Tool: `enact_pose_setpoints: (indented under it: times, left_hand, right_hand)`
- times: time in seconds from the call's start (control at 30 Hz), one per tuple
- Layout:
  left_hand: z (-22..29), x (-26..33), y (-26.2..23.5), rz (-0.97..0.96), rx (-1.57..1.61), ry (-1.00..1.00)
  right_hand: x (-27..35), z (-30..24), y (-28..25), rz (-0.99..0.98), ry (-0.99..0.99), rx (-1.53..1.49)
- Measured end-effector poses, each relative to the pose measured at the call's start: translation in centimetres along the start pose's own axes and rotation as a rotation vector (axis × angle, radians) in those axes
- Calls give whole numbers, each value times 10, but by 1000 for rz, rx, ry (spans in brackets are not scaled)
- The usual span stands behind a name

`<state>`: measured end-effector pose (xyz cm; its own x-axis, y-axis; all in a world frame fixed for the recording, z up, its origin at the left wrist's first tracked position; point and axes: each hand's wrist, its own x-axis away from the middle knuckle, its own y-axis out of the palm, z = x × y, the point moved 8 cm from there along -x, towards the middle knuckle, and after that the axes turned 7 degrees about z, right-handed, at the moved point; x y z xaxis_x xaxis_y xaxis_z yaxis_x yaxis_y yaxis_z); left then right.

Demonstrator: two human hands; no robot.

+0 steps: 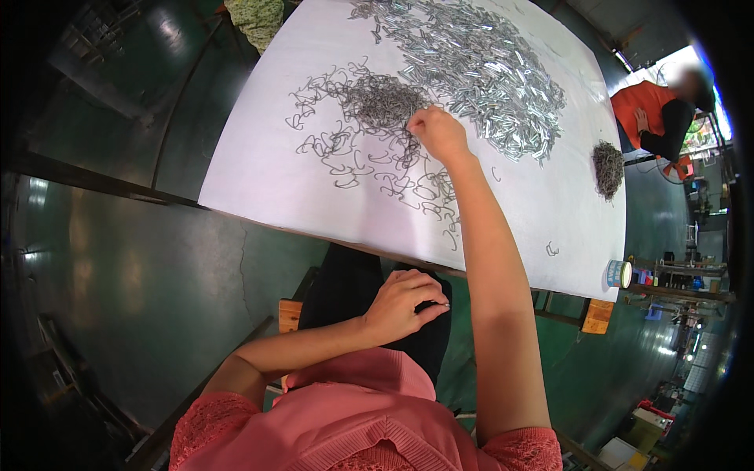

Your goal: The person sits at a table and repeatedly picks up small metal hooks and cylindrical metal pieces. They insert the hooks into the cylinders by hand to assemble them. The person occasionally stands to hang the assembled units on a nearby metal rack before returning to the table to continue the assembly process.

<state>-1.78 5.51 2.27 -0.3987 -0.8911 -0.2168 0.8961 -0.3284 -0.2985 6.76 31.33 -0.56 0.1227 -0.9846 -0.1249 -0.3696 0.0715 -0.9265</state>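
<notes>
My right hand [440, 135] reaches over the white tabletop [267, 180], its fingertips pinched at the right edge of a tangled heap of thin curved wire hooks [381, 100]. Whatever is between those fingers is too small to tell. Loose hooks are scattered to the left of the heap and in front of it. Just beyond my right hand spreads a large pile of short shiny metal tubes [503, 102]. My left hand [404, 304] rests above my lap, fingers curled toward the thumb. A small metallic glint shows at its fingertips, but I cannot make out the piece.
A small dark wire heap [607, 169] lies near the table's right edge. At the near right corner stands a small tin [618, 274]. Another person in an orange vest [646, 110] is beyond the right edge. Patterned cloth [258, 22] shows at the far left.
</notes>
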Motion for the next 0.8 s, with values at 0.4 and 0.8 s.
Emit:
enact_pose_setpoints:
  times: [0.4, 0.8]
  left_hand:
    - [1, 2, -4, 32, 4, 37]
    - [4, -4, 4, -2, -41, 78]
  right_hand:
    - [10, -13, -9, 76, -89, -59]
    - [190, 21, -84, 219, 570, -1221]
